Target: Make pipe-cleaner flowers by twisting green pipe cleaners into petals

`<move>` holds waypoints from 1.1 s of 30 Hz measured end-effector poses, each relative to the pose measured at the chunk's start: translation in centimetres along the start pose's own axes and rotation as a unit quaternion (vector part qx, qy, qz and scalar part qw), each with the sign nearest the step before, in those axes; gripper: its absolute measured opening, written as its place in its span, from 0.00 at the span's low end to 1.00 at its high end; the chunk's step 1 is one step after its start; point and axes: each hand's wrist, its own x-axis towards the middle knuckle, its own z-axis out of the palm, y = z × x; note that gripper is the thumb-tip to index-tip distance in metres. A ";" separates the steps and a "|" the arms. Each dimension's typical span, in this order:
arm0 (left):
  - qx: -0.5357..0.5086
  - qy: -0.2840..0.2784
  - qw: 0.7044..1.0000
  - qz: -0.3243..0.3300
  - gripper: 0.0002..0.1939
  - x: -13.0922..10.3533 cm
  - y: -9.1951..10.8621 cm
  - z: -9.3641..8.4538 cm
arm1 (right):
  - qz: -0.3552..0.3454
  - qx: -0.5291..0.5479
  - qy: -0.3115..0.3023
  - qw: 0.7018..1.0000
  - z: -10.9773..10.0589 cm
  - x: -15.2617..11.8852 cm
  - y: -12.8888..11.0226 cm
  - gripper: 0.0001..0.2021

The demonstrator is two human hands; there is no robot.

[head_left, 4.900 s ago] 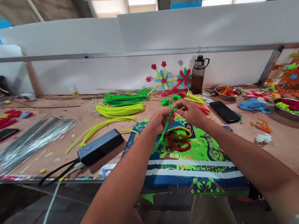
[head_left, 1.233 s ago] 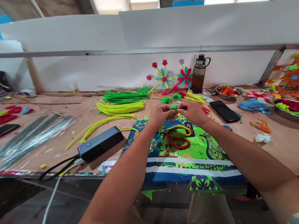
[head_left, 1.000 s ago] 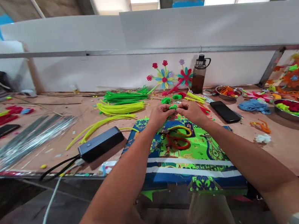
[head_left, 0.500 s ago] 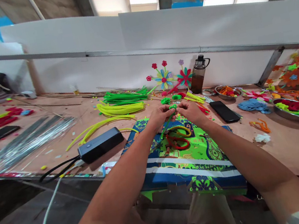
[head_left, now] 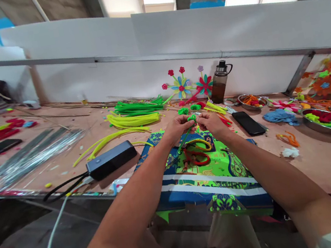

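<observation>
A green pipe cleaner [head_left: 191,118], bent into small loops at its top, is between my two hands above the patterned board. My left hand [head_left: 178,128] is closed in a pinch on it, and its green tail slants down below my fingers. At the loops' right side, my right hand [head_left: 211,123] pinches the pipe cleaner with thumb and fingertips; the exact contact is too small to make out. Scissors [head_left: 199,161] with red and yellow handles lie on the blue-green patterned board [head_left: 212,175] below my hands.
Beyond my hands are green pipe cleaners [head_left: 137,106], yellow ones [head_left: 133,120], pipe-cleaner flowers [head_left: 181,89] and a bottle [head_left: 219,83]. A black power bank [head_left: 111,160] sits left; a phone [head_left: 248,123] and metal bowls [head_left: 327,125] stand right.
My right fingers have shifted slightly to the right and the fingertips have changed position by the green loops. My left hand has stayed almost still.
</observation>
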 end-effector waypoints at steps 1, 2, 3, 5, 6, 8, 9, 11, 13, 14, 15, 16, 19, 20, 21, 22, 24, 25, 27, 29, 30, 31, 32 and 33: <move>-0.001 0.001 1.000 -0.001 0.21 0.0 0.0 0.0 | 0.001 0.005 0.002 1.000 0.0 0.0 0.0 0.15; -0.004 0.000 1.000 -0.004 0.21 0.0 0.1 0.0 | 0.001 0.007 0.005 1.000 0.1 0.0 0.0 0.15; -0.010 -0.003 1.000 -0.007 0.21 -0.1 0.1 0.1 | -0.001 0.005 0.009 1.000 0.1 0.0 0.0 0.15; -0.023 -0.012 1.000 -0.018 0.21 -0.2 0.2 0.2 | -0.007 -0.004 0.019 1.000 0.1 0.0 0.0 0.15; -0.027 -0.011 0.999 -0.023 0.22 -0.2 0.2 0.2 | -0.011 -0.007 0.022 1.000 0.2 0.0 -0.1 0.14; -0.021 0.000 0.999 -0.024 0.21 -0.2 0.3 0.3 | -0.016 -0.009 0.026 1.000 0.2 -0.1 -0.2 0.13; -0.014 0.007 1.000 -0.013 0.21 -0.2 0.3 0.3 | -0.017 -0.007 0.027 0.999 0.2 -0.1 -0.2 0.13; 0.004 0.007 1.000 0.011 0.21 -0.2 0.3 0.3 | -0.010 -0.003 0.027 1.000 0.3 -0.1 -0.2 0.13; 0.024 0.009 1.000 0.017 0.22 -0.2 0.2 0.3 | 0.005 0.008 0.024 1.000 0.3 0.0 -0.1 0.14; 0.027 0.011 0.999 0.017 0.22 -0.2 0.2 0.3 | 0.013 0.016 0.022 1.000 0.3 0.1 0.0 0.14; 0.026 0.013 0.999 0.016 0.22 -0.1 0.2 0.3 | 0.018 0.024 0.018 0.999 0.3 0.2 0.1 0.15; 0.023 0.015 1.000 0.014 0.22 -0.1 0.1 0.3 | 0.021 0.031 0.016 0.999 0.3 0.2 0.2 0.15; 0.016 0.011 1.000 0.017 0.22 -0.1 0.1 0.2 | 0.020 0.033 0.016 0.999 0.3 0.3 0.3 0.14; 0.021 0.009 0.999 0.023 0.22 -0.2 0.1 0.2 | 0.018 0.031 0.018 0.999 0.3 0.3 0.3 0.14; 0.028 0.008 0.999 0.031 0.21 -0.2 0.2 0.2 | 0.017 0.028 0.021 0.999 0.2 0.3 0.3 0.14; 0.039 0.008 0.998 0.038 0.21 -0.2 0.3 0.3 | 0.016 0.027 0.024 0.999 0.2 0.2 0.3 0.14; 0.064 0.012 0.997 0.047 0.20 -0.3 0.5 0.4 | 0.017 0.030 0.029 0.999 0.2 0.2 0.4 0.15; 0.075 0.017 0.996 0.047 0.19 -0.4 0.6 0.5 | 0.021 0.037 0.033 0.999 0.3 0.2 0.4 0.14; 0.081 0.026 0.995 0.042 0.19 -0.4 0.7 0.6 | 0.035 0.062 0.040 0.997 0.4 0.1 0.4 0.14; 0.063 0.031 0.997 0.032 0.19 -0.4 0.6 0.6 | 0.049 0.089 0.040 0.994 0.5 0.1 0.4 0.15; 0.048 0.031 0.998 0.026 0.19 -0.4 0.5 0.5 | 0.053 0.097 0.037 0.993 0.5 0.1 0.3 0.15; 0.036 0.030 0.999 0.020 0.18 -0.3 0.4 0.5 | 0.055 0.102 0.033 0.993 0.6 0.1 0.3 0.15; 0.030 0.028 0.999 0.016 0.18 -0.3 0.3 0.4 | 0.057 0.104 0.029 0.992 0.6 0.2 0.3 0.15; 0.030 0.025 0.999 0.015 0.18 -0.2 0.3 0.3 | 0.059 0.106 0.026 0.992 0.7 0.2 0.4 0.15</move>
